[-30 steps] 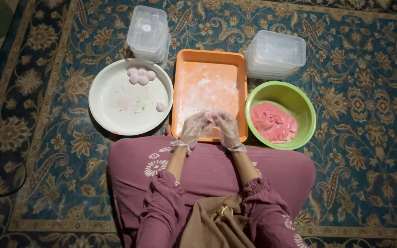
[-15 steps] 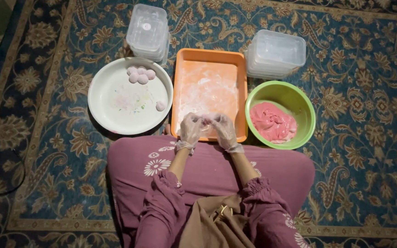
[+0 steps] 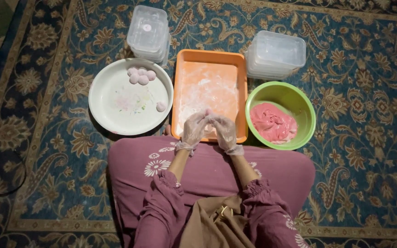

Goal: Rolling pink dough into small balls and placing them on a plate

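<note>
My left hand [image 3: 193, 130] and my right hand [image 3: 224, 130], both in thin clear gloves, meet over the near end of an orange tray [image 3: 207, 62] dusted with white flour. Their fingertips pinch a small pink piece of dough [image 3: 208, 113] between them. A green bowl [image 3: 299, 101] to the right holds a mass of pink dough [image 3: 272, 123]. On the left, a round white plate [image 3: 116, 110] carries a cluster of pale pink dough balls [image 3: 141, 76] at its far rim and one single ball [image 3: 161, 106] near its right edge.
Two stacks of clear plastic lidded containers stand beyond: one stack [image 3: 149, 32] behind the plate, another stack [image 3: 275, 54] behind the bowl. Everything rests on a blue patterned carpet [image 3: 359, 138]. My lap in purple cloth [image 3: 207, 170] lies against the tray's near edge.
My hands have stayed together over the tray's near end, the fingers shifting slightly around the small dough piece. Nothing else has moved.
</note>
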